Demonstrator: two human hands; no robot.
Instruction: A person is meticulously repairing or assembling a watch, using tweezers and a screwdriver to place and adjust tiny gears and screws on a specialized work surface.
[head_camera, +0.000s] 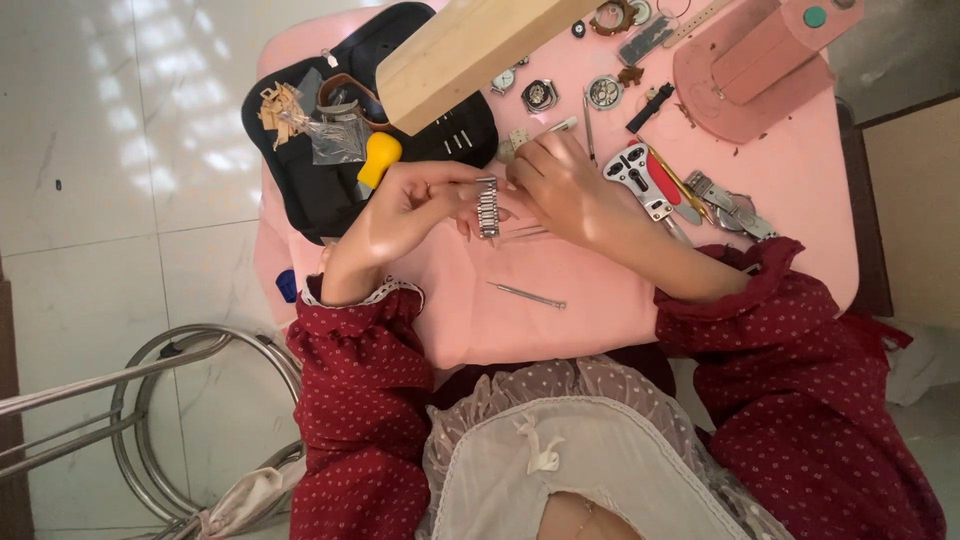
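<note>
Holding a metal watch band upright over the pink desk, both hands meet at the middle of the view. Landmark: the band.

Left of the band: black tool pouch with a yellow-handled tool and small plastic bags on it, lying near the desk's left edge. Left hand comes in from that side, its grip pinched together on the band's left side near the top.

At the band: linked steel, so likely light but floppy at the joints, smooth and a bit slippery; small pins could drop out. Best taken by the side edges of the links, as both hands do now, not by a loose end.

Just below the band: thin pin tool lying free on the desk, with open pink surface around it, the widest bare room for moving.

Right of the band: right hand, fingers closed on the band's right side; whether it also holds a small tool I cannot tell. Further right: red-and-white case opener, tweezers, watch cases above, a pink stand far upper right. That side is crowded up to the desk's right edge. A wooden block hangs over above the band.
</note>
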